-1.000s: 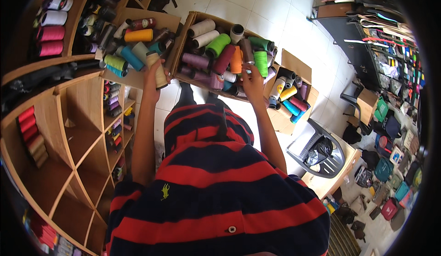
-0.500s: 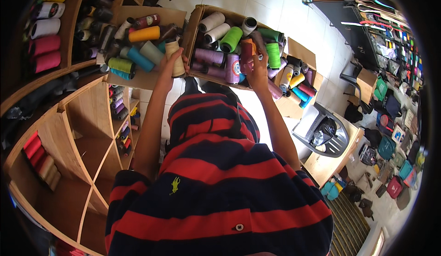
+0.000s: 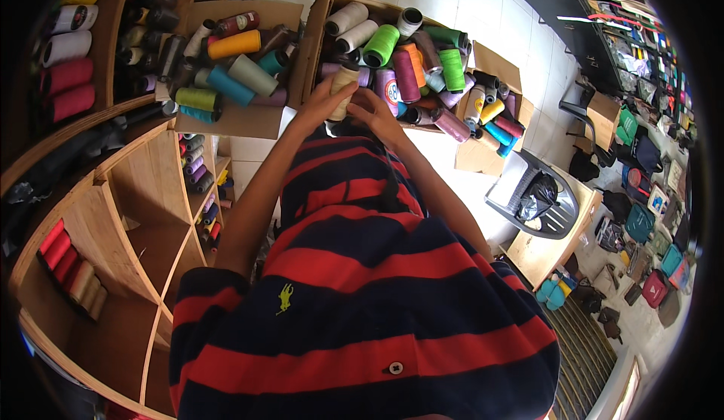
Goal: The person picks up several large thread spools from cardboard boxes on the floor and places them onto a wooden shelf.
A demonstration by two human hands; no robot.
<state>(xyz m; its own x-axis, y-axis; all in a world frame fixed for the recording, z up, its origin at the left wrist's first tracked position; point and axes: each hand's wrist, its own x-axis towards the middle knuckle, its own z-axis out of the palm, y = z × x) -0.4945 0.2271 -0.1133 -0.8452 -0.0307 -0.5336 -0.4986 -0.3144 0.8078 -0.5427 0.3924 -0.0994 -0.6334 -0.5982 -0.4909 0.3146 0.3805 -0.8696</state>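
Note:
In front of my body, my left hand is wrapped around a cream spool of thread, held upright at the near edge of a cardboard box. My right hand is close against the spool's right side. Its fingers are bent and apart, and the tips seem to touch the spool. The box is heaped with thread spools, among them a bright green spool, a magenta spool and a white-labelled purple spool.
Left of it, an open carton holds more spools, including an orange one. Wooden shelving stands at my left. A further carton with spools lies to the right, near a grey plastic chair. Bags and goods fill the far right.
My left hand has brought the cream spool rightward to the box's near edge. My right hand has left the spools in the box and moved left and nearer, beside the cream spool.

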